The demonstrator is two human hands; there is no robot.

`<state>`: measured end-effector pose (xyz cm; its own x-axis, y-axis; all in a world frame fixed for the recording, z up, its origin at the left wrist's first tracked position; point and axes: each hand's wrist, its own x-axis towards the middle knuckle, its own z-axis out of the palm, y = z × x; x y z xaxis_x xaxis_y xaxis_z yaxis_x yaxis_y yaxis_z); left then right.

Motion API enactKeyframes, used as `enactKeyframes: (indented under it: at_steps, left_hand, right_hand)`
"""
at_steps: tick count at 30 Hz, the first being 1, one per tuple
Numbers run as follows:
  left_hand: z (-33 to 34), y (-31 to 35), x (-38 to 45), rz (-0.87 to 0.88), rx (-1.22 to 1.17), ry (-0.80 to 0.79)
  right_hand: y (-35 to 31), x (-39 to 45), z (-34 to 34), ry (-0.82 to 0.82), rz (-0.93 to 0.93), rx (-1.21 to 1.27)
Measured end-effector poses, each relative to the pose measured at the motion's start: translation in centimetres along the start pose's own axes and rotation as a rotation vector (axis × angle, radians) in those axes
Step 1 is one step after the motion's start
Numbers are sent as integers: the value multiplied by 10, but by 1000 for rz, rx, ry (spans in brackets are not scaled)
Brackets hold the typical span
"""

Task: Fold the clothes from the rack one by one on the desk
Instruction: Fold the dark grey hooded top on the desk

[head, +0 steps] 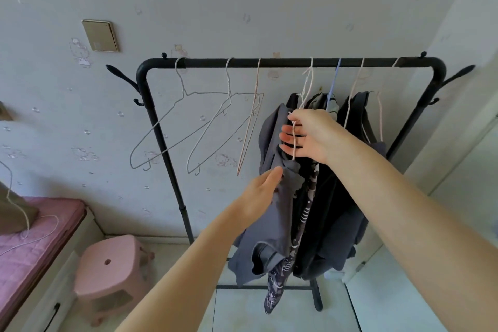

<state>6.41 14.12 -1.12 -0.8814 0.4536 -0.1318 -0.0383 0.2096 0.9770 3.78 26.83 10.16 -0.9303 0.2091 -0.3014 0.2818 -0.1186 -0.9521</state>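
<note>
A black clothes rack [283, 62] stands against the wall. Several dark garments hang bunched at its right half. The leftmost is a grey garment [266, 224] on a pale wire hanger [307, 83]. My right hand [307, 136] is closed around that hanger's wire just below the hook. My left hand [260, 191] pinches the grey garment's fabric lower down. Behind it hang a patterned dark piece [280, 275] and black clothes [331, 210]. No desk is in view.
Three bare wire hangers [188, 127] hang on the rack's left half. A pink stool [113, 272] stands on the floor at lower left. A bed with a pink cover [29, 250] and a loose hanger on it lies at the left edge.
</note>
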Motion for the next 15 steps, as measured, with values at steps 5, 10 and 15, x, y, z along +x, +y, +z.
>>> enactKeyframes:
  at_steps: [5, 10, 15]
  left_hand:
    - [26, 5, -20, 10, -73, 154]
    - [52, 8, -29, -55, -5, 353]
    - [55, 12, -41, -14, 241, 669]
  right_hand:
    - [30, -55, -19, 7, 28, -97]
    - [53, -102, -41, -33, 29, -217]
    - [64, -136, -78, -49, -9, -410]
